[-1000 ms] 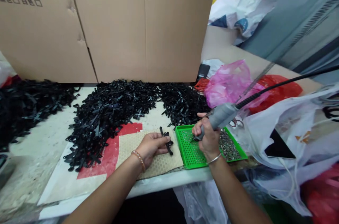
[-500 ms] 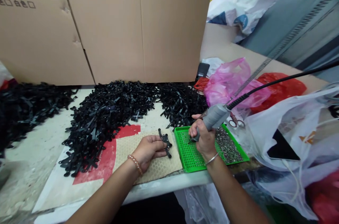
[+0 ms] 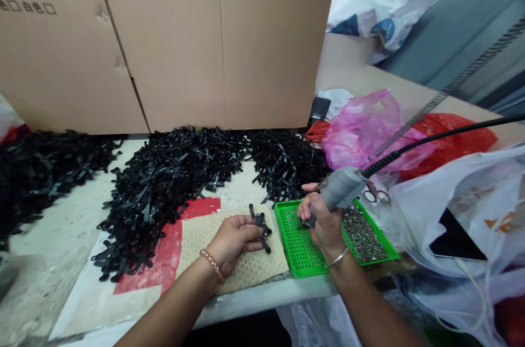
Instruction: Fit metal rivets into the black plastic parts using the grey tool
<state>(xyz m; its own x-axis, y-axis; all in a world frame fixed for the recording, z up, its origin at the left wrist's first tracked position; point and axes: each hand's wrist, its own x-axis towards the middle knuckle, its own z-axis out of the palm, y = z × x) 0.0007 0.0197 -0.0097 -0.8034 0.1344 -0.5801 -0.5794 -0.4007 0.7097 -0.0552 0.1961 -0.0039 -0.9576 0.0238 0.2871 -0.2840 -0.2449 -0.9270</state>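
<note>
My left hand (image 3: 234, 239) rests on a tan honeycomb mat (image 3: 241, 265) and pinches a small black plastic cross-shaped part (image 3: 260, 222). My right hand (image 3: 322, 222) is wrapped round a grey powered screwdriver (image 3: 339, 189), its tip pointing down into a green perforated tray (image 3: 299, 248). Small metal screws (image 3: 361, 232) fill the tray's right half. A black cable (image 3: 443, 136) and a spring line run from the tool up to the right.
A big heap of black plastic parts (image 3: 172, 177) spreads across the table behind the mat, with more at far left. Large cardboard boxes (image 3: 184, 35) stand behind. Pink (image 3: 361, 128), red and white plastic bags crowd the right side; small scissors (image 3: 375, 194) lie by the tray.
Both hands hold the same things in the same poses. The view has shifted slightly, so everything sits a little lower and to the right in the picture.
</note>
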